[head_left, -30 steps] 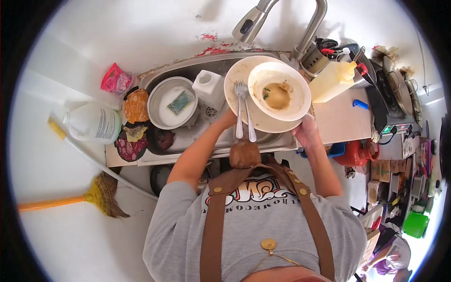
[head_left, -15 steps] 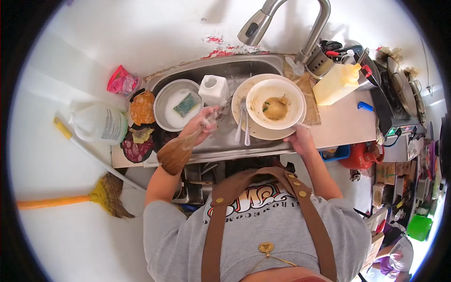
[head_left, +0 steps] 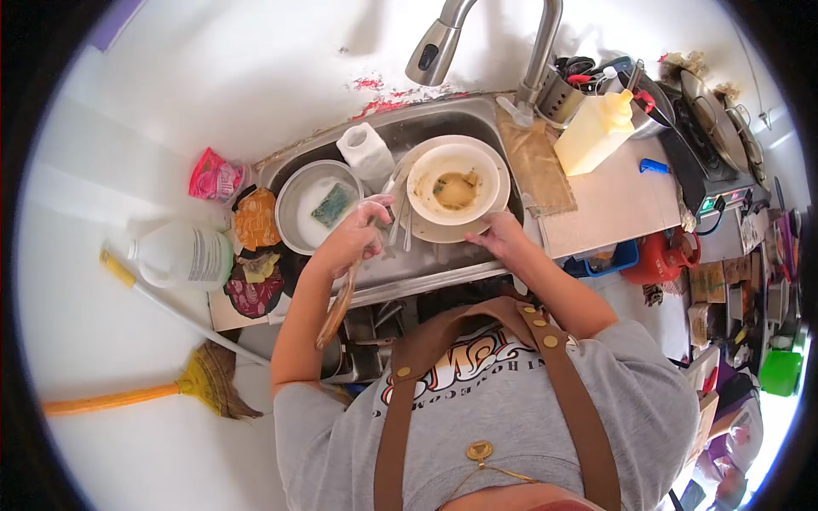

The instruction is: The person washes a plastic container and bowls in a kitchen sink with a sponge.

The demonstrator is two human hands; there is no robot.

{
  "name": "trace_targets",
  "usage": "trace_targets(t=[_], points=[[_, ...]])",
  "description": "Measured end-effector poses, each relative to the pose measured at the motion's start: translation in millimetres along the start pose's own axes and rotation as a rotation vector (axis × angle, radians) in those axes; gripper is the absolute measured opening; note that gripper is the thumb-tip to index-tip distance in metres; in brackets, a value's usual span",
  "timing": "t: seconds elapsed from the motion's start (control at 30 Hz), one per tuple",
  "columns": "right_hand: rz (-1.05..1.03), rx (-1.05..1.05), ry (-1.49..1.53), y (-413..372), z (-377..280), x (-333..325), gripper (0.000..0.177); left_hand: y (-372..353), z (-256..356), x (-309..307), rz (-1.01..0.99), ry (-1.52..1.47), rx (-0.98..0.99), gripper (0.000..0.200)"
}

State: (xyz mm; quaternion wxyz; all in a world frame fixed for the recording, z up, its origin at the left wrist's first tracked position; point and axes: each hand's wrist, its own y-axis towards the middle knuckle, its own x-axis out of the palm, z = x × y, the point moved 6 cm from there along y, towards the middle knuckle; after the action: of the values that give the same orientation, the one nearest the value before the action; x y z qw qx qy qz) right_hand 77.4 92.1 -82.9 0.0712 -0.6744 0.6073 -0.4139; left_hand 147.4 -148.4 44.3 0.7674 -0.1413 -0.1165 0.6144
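Note:
My left hand [head_left: 360, 232] is closed around the handle of a wooden spatula [head_left: 339, 308], whose flat blade hangs toward me, seen nearly edge-on. Its fingertips are close to a fork and a spoon [head_left: 408, 223] lying at the left rim of a plate. On that plate [head_left: 501, 189] sits a white bowl [head_left: 417, 192] with brown food residue inside. My right hand [head_left: 501, 237] grips the plate's near right rim between thumb and fingers. Left of the plate, a round metal pan [head_left: 290, 200] of whitish suds holds a green sponge [head_left: 332, 205]. A white square-sided container [head_left: 366, 155] stands behind.
The steel sink [head_left: 417, 283] lies under a faucet [head_left: 436, 51]. A yellowish bottle [head_left: 592, 136] and a brown cloth [head_left: 537, 170] are on the right counter, near a stove [head_left: 724, 175]. A plastic jug [head_left: 183, 254] and a broom [head_left: 204, 375] are at left.
The view has shifted and turned slightly. The wooden spatula has rotated from broad face to edge-on. My left hand has come nearer the fork and spoon; my right hand stays at the plate's rim.

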Motion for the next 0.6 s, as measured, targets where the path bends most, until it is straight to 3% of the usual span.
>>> trace_targets(t=[0.33, 0.43, 0.6], points=[[0.104, 0.174, 0.246, 46, 47, -9, 0.04, 36, -14, 4, -0.041, -0.015, 0.045, 0.024], [0.134, 0.184, 0.324, 48, 47, -9, 0.04, 53, -26, 4, 0.019, 0.161, 0.058, 0.028], [0.129, 0.254, 0.396, 66, 50, -24, 0.043, 84, -54, -10, 0.086, 0.648, 0.329, 0.024]])
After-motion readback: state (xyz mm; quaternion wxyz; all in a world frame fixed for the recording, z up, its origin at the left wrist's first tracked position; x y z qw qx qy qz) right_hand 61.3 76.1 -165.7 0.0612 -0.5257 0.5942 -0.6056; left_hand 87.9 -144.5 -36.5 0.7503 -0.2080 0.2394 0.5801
